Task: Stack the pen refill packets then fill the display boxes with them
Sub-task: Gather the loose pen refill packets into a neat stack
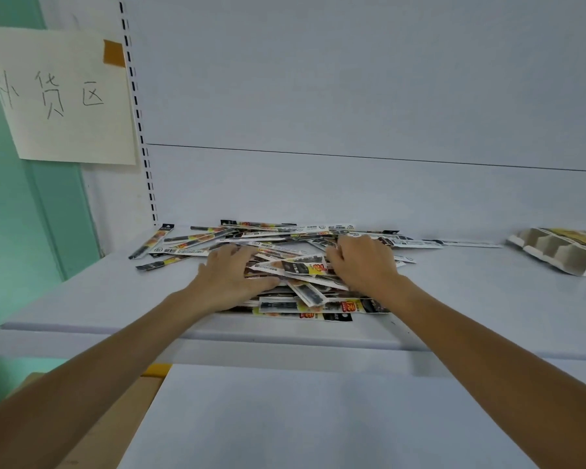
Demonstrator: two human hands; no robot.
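Both bare forearms are stretched forward over the front edge of a white shelf, and the hands are laid on a loose heap of pen refill packets spread across the middle of the shelf, from near the front edge back to the rear panel. The left hand is held palm down with the wrist low; its fingers are spread and pressed flat on the left side of the heap, and the thumb is stretched toward the centre. Nothing is gripped by it. The right hand is arched over the right side of the heap, knuckles raised, with its fingers curled down into the packets; whether any packet is pinched under them cannot be told. The packets are lying crossed at many angles, not aligned. A few single packets are scattered toward the shelf's back left corner, apart from the hands. A display box with cardboard compartments is lying tilted at the right end of the shelf, well apart from the heap. A paper sign with handwritten characters is taped to the wall above the left end.
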